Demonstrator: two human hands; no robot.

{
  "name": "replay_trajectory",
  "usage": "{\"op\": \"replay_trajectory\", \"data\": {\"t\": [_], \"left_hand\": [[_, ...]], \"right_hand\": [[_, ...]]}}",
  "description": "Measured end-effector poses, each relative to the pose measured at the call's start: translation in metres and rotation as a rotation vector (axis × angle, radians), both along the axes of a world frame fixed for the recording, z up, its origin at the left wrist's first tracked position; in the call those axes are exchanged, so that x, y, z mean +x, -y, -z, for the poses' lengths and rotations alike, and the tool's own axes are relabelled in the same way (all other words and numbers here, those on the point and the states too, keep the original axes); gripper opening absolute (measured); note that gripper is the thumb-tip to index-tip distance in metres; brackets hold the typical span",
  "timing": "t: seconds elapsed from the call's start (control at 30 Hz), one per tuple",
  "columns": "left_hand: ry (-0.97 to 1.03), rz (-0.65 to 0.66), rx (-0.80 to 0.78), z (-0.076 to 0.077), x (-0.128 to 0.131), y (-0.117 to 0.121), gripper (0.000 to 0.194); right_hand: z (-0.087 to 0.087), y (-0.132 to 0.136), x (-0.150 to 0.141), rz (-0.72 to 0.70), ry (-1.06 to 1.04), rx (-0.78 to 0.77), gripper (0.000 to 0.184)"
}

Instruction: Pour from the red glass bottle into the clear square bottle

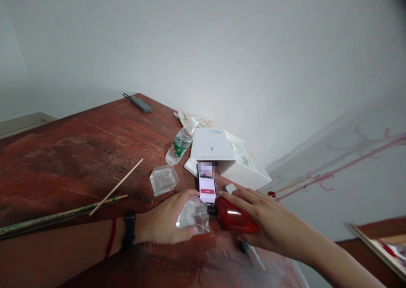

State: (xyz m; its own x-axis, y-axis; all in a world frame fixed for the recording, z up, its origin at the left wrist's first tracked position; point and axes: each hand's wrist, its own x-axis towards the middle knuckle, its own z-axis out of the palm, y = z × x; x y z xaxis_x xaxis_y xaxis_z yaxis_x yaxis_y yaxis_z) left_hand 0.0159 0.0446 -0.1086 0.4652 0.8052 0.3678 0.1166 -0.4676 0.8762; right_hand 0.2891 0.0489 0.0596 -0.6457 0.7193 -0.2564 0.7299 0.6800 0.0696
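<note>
My left hand (169, 220) is closed around a clear plastic container (195, 215), fingers on its near and far sides. In my right hand (261, 212) lies a reddish-brown bottle (234, 215), tipped sideways with its dark neck pointing left. The neck reaches the container's right side; whether any liquid passes between them I cannot tell. Just beyond both hands a phone (207, 186) with a lit screen leans against a white box (211, 146). A second clear container (164, 179) sits on the table, a little beyond my left hand.
A water bottle (181, 144) with a green label stands left of the box. Thin wooden sticks (117, 186) lie at the left of the reddish table (63, 161). A grey device (139, 104) rests near the far corner, and a pink rack (349, 167) stands on the right.
</note>
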Motion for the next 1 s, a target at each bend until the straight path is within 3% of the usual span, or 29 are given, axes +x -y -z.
{"op": "replay_trajectory", "data": {"t": [0.23, 0.8, 1.0], "left_hand": [[0.001, 0.006, 0.001, -0.001, -0.001, 0.0, 0.082], [-0.046, -0.003, -0.019, 0.002, 0.001, 0.005, 0.076], [-0.032, 0.004, -0.012, 0.001, 0.002, 0.005, 0.076]], "right_hand": [[-0.001, 0.002, -0.001, -0.011, 0.018, 0.015, 0.096], [-0.006, 0.004, -0.009, -0.047, 0.08, 0.079, 0.08], [-0.008, 0.005, -0.012, -0.05, 0.098, 0.077, 0.082]]}}
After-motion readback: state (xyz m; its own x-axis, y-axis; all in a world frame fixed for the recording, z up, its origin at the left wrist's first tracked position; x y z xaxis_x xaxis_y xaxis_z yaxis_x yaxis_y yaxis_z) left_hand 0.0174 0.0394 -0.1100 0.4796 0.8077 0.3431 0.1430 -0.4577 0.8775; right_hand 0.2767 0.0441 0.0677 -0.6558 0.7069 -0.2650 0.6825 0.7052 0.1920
